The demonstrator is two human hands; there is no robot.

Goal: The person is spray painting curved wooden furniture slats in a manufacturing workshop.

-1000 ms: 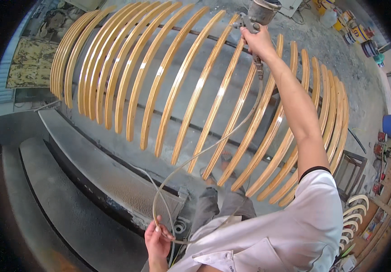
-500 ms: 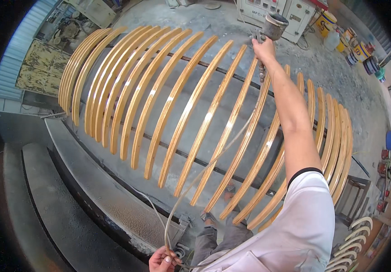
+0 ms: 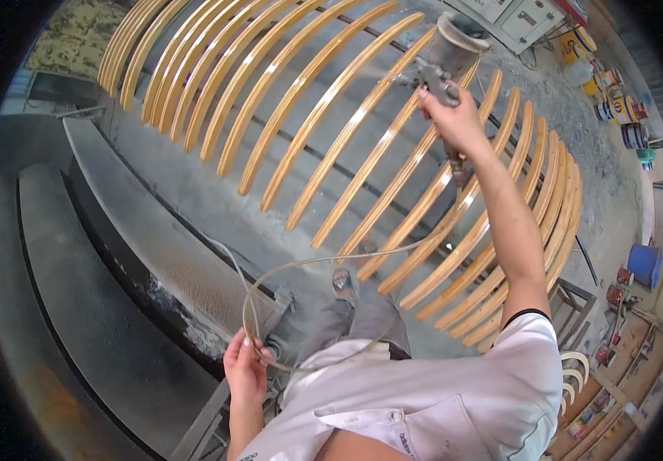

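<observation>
While the right hand [image 3: 454,115] is reaching out at arm's length, it is gripping a grey metal spray gun with a cylindrical cup on top [image 3: 445,58], fingers wrapped tightly around the handle. The gun is hanging above the far end of a row of curved, glossy honey-coloured wooden slats [image 3: 362,146], which are lying side by side across a grey, dust-covered rack [image 3: 193,253] and are bowing upward in the middle. A thin pale hose [image 3: 301,265] is running from under the gun's handle, sagging across the nearer slats and looping back toward the body. The left hand [image 3: 245,369] is sitting low, close to the person's waist, and is closing its fingers around a loop of that hose, holding it clear of the slats. The person is wearing a white short-sleeved shirt [image 3: 424,399], and one grey shoe [image 3: 343,283] is showing just below the slats. Off to the right, paint cans [image 3: 623,115] and a blue bucket [image 3: 645,265] are standing on the concrete floor [image 3: 608,192], well apart from the rack.
</observation>
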